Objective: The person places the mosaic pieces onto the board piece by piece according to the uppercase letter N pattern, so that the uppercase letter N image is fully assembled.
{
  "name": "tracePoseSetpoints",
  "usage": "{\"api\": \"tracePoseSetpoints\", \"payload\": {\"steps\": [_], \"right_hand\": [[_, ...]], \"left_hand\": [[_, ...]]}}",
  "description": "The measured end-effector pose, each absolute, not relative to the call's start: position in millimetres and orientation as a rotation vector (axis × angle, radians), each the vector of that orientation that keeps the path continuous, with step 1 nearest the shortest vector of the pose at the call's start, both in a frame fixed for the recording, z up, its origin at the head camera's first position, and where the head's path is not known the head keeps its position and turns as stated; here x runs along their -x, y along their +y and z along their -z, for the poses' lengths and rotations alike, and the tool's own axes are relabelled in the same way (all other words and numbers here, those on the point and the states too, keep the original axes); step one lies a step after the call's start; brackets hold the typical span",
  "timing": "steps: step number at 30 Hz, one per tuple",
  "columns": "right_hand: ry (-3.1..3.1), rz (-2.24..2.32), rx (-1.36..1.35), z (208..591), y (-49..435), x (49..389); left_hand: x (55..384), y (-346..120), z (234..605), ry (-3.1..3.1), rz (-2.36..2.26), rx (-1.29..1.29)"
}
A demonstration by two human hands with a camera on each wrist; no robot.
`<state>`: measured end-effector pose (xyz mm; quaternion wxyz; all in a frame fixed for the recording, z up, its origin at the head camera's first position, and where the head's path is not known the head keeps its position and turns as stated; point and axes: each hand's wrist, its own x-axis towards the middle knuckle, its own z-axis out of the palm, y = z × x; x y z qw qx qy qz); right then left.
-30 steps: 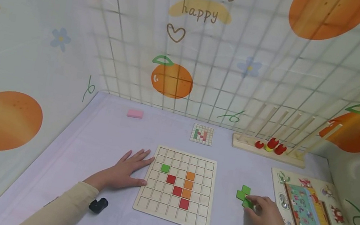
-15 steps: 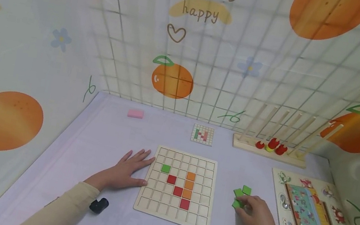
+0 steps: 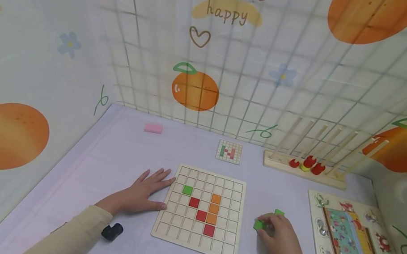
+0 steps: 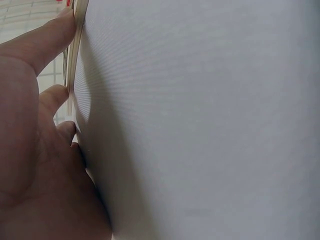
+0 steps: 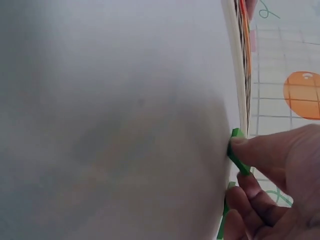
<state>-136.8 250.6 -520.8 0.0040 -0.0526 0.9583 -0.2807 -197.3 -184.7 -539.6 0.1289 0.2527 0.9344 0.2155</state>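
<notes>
A wooden grid board (image 3: pixel 178 222) lies mid-table. It bears one green tile (image 3: pixel 187 190), three red tiles (image 3: pixel 201 216) in a diagonal and three orange tiles (image 3: pixel 214 209) in a column. My left hand (image 3: pixel 145 191) is spread flat on the table, its thumb and fingertips right at the board's left edge. To the right of the board, my right hand (image 3: pixel 279 238) pinches a green square tile (image 5: pixel 237 154) between thumb and fingers, low over the table. Another green tile (image 3: pixel 279 212) shows behind those fingers; the hand hides part of the table there.
A small pattern card (image 3: pixel 229 152) and a pink block (image 3: pixel 153 128) lie at the back. Back right stands a wooden peg rack (image 3: pixel 303 174) with red and yellow beads. A picture puzzle board (image 3: pixel 354 244) occupies the right side. A black object (image 3: pixel 112 232) sits beside the left wrist.
My right hand has moved left toward the board, first touching and shifting the green tiles, now with one pinched at its fingertips. My left hand has stayed put.
</notes>
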Motion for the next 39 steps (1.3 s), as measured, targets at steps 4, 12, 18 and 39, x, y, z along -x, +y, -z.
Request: {"api": "tracePoseSetpoints", "payload": {"steps": [4, 12, 18, 39], "right_hand": [[2.980, 0.838, 0.133, 520, 250, 137], [2.944, 0.839, 0.107, 520, 250, 135], [2.933, 0.930, 0.106, 520, 249, 135], [2.875, 1.099, 0.093, 508, 225, 147]], "left_hand": [[198, -185, 540, 2.722, -0.623, -0.739], [198, -186, 539, 2.718, -0.607, -0.739], [197, -186, 538, 2.719, -0.622, -0.745], [197, -184, 537, 2.716, -0.616, -0.734]]}}
